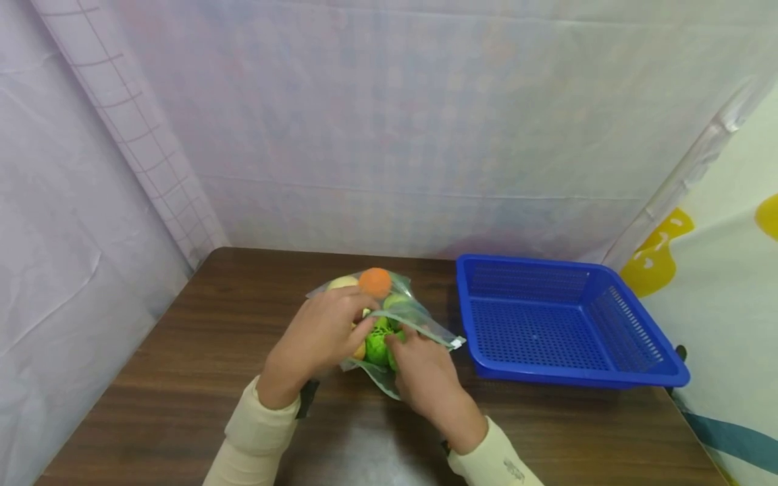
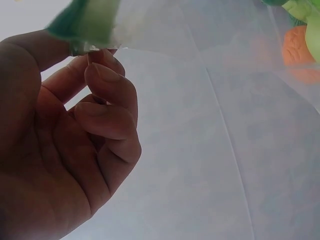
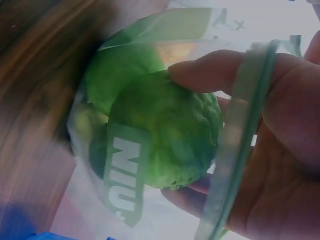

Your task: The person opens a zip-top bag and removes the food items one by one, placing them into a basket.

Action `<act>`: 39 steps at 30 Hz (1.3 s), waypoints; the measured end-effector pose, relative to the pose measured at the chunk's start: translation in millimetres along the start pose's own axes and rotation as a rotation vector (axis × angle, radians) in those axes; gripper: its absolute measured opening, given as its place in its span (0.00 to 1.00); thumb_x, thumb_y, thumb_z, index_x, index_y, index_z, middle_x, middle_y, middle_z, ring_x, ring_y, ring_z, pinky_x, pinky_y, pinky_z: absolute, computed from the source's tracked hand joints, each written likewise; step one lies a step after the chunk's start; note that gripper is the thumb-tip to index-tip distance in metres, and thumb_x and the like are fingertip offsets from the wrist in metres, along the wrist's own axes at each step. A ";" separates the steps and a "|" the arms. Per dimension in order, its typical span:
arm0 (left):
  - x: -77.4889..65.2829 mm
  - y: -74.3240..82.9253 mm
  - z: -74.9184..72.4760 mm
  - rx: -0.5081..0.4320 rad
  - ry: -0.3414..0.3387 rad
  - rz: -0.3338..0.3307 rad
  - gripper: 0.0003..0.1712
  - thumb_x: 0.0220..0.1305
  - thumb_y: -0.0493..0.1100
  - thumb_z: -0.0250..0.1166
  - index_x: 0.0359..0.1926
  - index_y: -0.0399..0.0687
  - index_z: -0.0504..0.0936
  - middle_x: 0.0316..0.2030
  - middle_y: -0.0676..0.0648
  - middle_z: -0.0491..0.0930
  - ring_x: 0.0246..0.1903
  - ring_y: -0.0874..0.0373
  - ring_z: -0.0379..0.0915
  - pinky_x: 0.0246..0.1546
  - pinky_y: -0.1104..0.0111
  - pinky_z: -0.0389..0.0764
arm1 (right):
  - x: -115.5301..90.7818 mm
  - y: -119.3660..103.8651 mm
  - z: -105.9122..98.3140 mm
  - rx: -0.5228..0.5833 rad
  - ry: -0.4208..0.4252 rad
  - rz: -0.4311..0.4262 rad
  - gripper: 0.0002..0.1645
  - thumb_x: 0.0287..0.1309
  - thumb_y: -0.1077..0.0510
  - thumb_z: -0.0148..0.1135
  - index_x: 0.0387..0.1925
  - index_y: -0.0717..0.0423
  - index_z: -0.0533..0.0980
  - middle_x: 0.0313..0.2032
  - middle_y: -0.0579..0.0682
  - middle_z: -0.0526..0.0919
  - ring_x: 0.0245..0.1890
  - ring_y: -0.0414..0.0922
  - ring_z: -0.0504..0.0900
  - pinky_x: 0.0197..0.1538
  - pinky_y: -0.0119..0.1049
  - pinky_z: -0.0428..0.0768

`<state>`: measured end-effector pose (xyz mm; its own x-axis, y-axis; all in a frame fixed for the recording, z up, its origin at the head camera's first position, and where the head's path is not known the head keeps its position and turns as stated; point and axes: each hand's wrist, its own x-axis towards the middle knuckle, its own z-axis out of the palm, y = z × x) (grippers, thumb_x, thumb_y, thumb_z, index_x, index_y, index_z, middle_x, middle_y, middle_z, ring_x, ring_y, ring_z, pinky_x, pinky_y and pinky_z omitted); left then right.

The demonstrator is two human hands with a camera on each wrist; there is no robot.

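A clear zip bag [image 1: 419,316] with a green-edged mouth lies on the table, full of toy-like produce. An orange round piece [image 1: 375,282] and a pale yellow one [image 1: 342,282] show at its far end. My left hand [image 1: 319,331] is at the bag's left side; in the left wrist view its fingers pinch the green edge [image 2: 92,25]. My right hand [image 1: 428,378] reaches through the mouth. In the right wrist view, thumb and fingers grip a green, wrinkled, cabbage-like vegetable [image 3: 165,135], with the zip strip [image 3: 247,135] across the hand.
To the right of the bag stands a blue plastic basket [image 1: 464,317] with perforated sides, near the table's right edge. The brown wooden table [image 1: 182,378] meets a pale sheet [image 1: 389,135] at the back. Similar sheets hang on both sides.
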<state>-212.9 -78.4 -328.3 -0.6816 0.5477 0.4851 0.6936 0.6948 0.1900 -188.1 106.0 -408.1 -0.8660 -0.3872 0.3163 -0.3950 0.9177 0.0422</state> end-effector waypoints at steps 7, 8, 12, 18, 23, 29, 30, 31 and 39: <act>0.0 -2.9 -0.2 0.007 0.002 -0.011 0.05 0.62 0.41 0.68 0.37 0.52 0.89 0.24 0.58 0.72 0.25 0.65 0.64 0.25 0.71 0.69 | -3.4 -4.3 -11.2 -0.014 0.065 -0.065 0.29 0.40 0.59 0.73 0.49 0.45 0.78 0.56 0.54 0.81 0.34 0.55 0.84 0.33 0.48 0.81; 0.2 -2.9 -0.6 0.006 -0.005 -0.018 0.05 0.63 0.41 0.67 0.38 0.52 0.89 0.23 0.59 0.72 0.25 0.65 0.64 0.25 0.71 0.68 | -4.1 -4.8 -13.3 -0.018 0.069 -0.073 0.29 0.39 0.58 0.74 0.49 0.45 0.78 0.57 0.54 0.80 0.35 0.55 0.83 0.34 0.48 0.81; 0.6 -2.7 -1.7 0.006 -0.017 -0.035 0.05 0.64 0.41 0.67 0.38 0.52 0.89 0.22 0.59 0.70 0.24 0.64 0.64 0.25 0.71 0.68 | -7.0 -6.4 -21.6 -0.031 0.085 -0.103 0.31 0.39 0.51 0.79 0.49 0.44 0.77 0.55 0.53 0.80 0.39 0.54 0.82 0.39 0.47 0.82; 0.8 -2.7 -2.3 0.010 -0.020 -0.037 0.05 0.65 0.41 0.67 0.38 0.52 0.89 0.22 0.59 0.70 0.24 0.64 0.63 0.25 0.70 0.68 | -13.4 -9.3 -38.7 -0.016 0.090 -0.130 0.32 0.38 0.48 0.82 0.48 0.44 0.78 0.51 0.50 0.79 0.42 0.51 0.81 0.39 0.44 0.82; 0.0 -2.7 -2.9 0.009 -0.025 -0.049 0.06 0.65 0.42 0.67 0.39 0.52 0.89 0.22 0.59 0.70 0.24 0.64 0.63 0.25 0.70 0.68 | -19.2 -11.5 -53.5 0.019 0.066 -0.147 0.33 0.39 0.48 0.81 0.50 0.42 0.77 0.54 0.49 0.78 0.46 0.50 0.81 0.41 0.43 0.83; -0.8 -3.4 -3.0 0.010 -0.027 -0.059 0.05 0.64 0.41 0.67 0.39 0.52 0.89 0.22 0.59 0.71 0.25 0.64 0.64 0.26 0.70 0.69 | -25.1 -11.7 -67.5 0.066 0.067 -0.154 0.34 0.42 0.47 0.80 0.53 0.40 0.77 0.57 0.49 0.78 0.51 0.51 0.81 0.50 0.46 0.83; -0.8 -3.5 -3.0 0.011 -0.027 -0.059 0.05 0.64 0.41 0.67 0.38 0.52 0.89 0.22 0.59 0.71 0.25 0.64 0.64 0.26 0.69 0.69 | -26.1 -11.5 -69.5 0.077 0.074 -0.154 0.34 0.42 0.47 0.80 0.54 0.40 0.77 0.58 0.49 0.78 0.52 0.51 0.81 0.51 0.46 0.82; -1.0 -3.5 -3.1 0.010 -0.028 -0.061 0.05 0.64 0.41 0.67 0.38 0.52 0.89 0.22 0.59 0.71 0.25 0.64 0.64 0.26 0.69 0.69 | -27.2 -11.3 -71.5 0.084 0.078 -0.153 0.34 0.43 0.47 0.79 0.54 0.39 0.77 0.58 0.49 0.78 0.52 0.51 0.80 0.51 0.47 0.82; -1.8 -4.4 -5.1 0.001 -0.039 -0.075 0.05 0.64 0.42 0.67 0.39 0.52 0.89 0.23 0.58 0.72 0.24 0.64 0.64 0.23 0.71 0.68 | -31.9 -7.6 -87.8 0.156 0.142 -0.174 0.34 0.42 0.48 0.78 0.55 0.39 0.78 0.61 0.49 0.77 0.57 0.51 0.79 0.57 0.53 0.79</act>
<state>-213.5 -84.9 -325.6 -0.7404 0.5120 0.4355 0.6399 0.7353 0.2233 -130.6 119.2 -335.3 -0.7338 -0.5111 0.4476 -0.5856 0.8098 -0.0353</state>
